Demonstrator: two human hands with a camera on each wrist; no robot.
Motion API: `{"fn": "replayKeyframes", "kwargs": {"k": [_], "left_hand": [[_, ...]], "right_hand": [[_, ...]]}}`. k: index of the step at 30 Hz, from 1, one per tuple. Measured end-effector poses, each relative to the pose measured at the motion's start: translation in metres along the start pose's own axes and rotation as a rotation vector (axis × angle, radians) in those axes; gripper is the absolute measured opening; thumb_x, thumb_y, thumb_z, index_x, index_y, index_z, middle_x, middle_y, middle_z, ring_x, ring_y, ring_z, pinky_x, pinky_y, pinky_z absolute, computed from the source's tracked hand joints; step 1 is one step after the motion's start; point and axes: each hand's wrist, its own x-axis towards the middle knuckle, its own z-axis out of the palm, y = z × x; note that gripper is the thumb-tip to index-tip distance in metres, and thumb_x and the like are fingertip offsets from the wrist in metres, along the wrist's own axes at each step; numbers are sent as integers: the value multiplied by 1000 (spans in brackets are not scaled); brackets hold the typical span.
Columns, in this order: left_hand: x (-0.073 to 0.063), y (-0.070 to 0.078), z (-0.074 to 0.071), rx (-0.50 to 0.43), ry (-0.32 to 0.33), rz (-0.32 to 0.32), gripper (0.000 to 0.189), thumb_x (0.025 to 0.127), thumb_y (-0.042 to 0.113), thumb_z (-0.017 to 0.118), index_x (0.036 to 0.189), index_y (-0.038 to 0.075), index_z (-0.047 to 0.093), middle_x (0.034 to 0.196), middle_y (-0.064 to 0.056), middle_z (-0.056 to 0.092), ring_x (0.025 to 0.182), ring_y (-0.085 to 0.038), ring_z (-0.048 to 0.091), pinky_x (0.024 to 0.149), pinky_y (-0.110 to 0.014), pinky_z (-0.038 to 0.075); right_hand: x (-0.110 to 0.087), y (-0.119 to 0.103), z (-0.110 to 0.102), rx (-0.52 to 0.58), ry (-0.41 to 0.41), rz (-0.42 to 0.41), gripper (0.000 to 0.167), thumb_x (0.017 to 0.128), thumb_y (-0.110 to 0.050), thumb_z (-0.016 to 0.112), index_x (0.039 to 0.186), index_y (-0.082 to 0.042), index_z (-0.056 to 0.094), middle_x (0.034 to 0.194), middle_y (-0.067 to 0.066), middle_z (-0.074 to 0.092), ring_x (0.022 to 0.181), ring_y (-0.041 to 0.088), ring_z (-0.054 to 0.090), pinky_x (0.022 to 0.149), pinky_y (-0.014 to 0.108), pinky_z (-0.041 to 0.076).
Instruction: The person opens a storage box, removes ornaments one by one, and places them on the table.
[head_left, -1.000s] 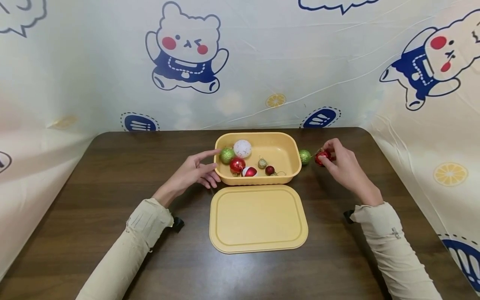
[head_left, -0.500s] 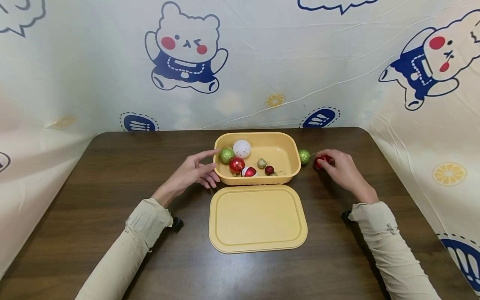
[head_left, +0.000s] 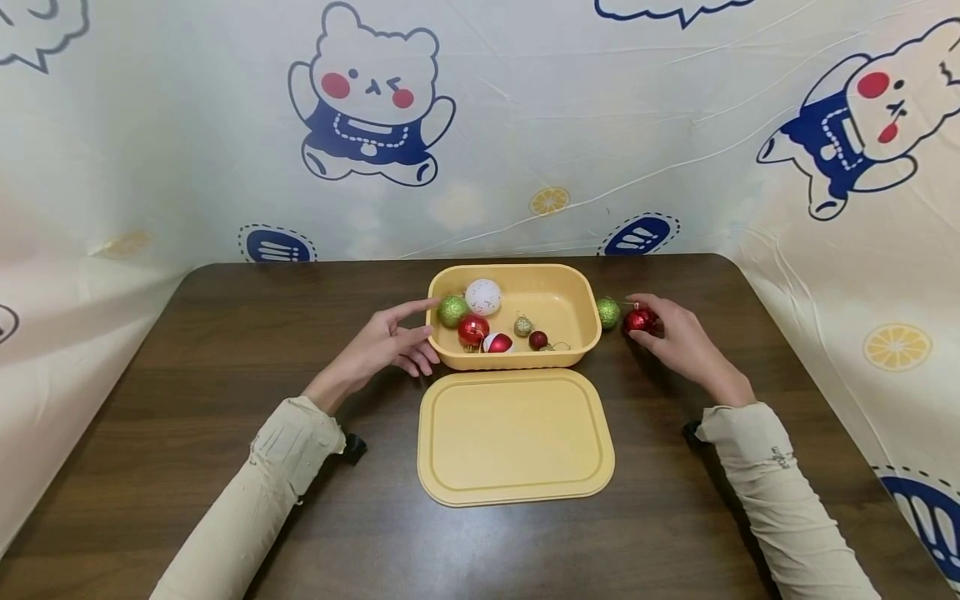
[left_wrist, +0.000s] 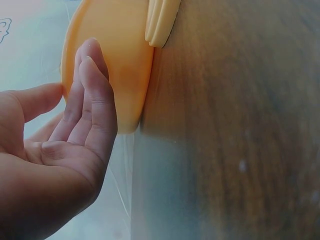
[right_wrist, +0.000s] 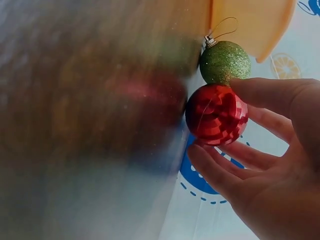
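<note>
A yellow open box [head_left: 570, 287] stands at the back middle of the table. Inside it lie a green glitter bauble [head_left: 453, 311], a white bauble [head_left: 483, 297], a red bauble [head_left: 473, 330] and several smaller ornaments. My left hand [head_left: 378, 343] rests against the box's left end, fingers extended, as the left wrist view also shows. Right of the box, a second green bauble [right_wrist: 225, 62] sits on the table, its cord loop upward in the right wrist view. My right hand [head_left: 678, 337] holds a shiny red bauble [right_wrist: 216, 115] between thumb and fingers, close beside that green bauble.
A flat yellow lid [head_left: 516, 437] lies on the brown wooden table [head_left: 225, 375] in front of the box. A printed cloth [head_left: 495, 125] hangs behind the table and along its sides.
My right hand has lowered the red bauble to the table and brought it left, nearer the green bauble outside the box. My left hand has stayed in place.
</note>
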Motion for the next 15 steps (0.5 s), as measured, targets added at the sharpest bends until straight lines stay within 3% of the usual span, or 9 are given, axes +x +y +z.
{"fn": "replayKeyframes", "kwargs": {"k": [15], "left_hand": [[1,-1,-1,3,-5,4,54,104,17,55,154,14,36,90,-26,71,69,-28,71,62,-41,61]], "right_hand": [[-2,-2,-5,9,3,-28,57,89,-2,72,141,-2,50,128,23,59,109,38,59,94,60,49]]}}
